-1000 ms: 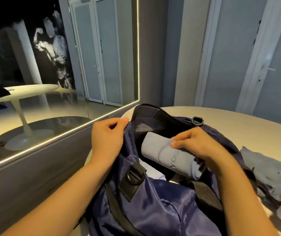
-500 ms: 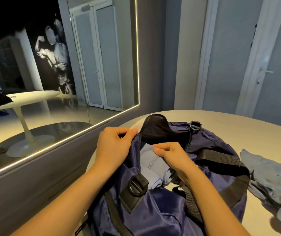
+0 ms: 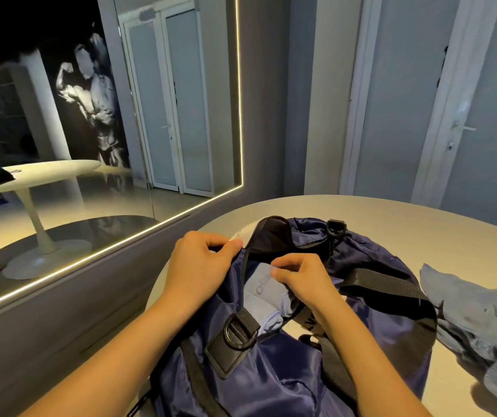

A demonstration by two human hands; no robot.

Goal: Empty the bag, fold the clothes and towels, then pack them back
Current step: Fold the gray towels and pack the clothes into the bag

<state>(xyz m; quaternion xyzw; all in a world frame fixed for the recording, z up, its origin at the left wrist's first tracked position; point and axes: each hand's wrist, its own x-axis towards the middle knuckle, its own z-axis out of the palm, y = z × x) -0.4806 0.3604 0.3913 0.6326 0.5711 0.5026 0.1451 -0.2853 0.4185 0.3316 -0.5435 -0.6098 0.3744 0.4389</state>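
Note:
A navy blue bag [image 3: 286, 371] lies on the round beige table [image 3: 391, 224] in front of me. A rolled grey-blue towel [image 3: 259, 291] with lettering sits inside its open top, partly covered by the rim. My left hand [image 3: 202, 263] grips the bag's left rim beside the opening. My right hand [image 3: 304, 281] is over the opening with fingers curled, pinching the bag's edge just above the towel.
A crumpled grey-blue garment [image 3: 475, 320] lies on the table right of the bag. A black strap [image 3: 385, 281] crosses the bag's top. A large lit mirror [image 3: 90, 145] lines the wall on the left. White doors stand behind the table.
The rolled towel went from my right hand, above the opening, down into the bag. My right hand let it go and moved to the bag's edge. The left hand kept its grip.

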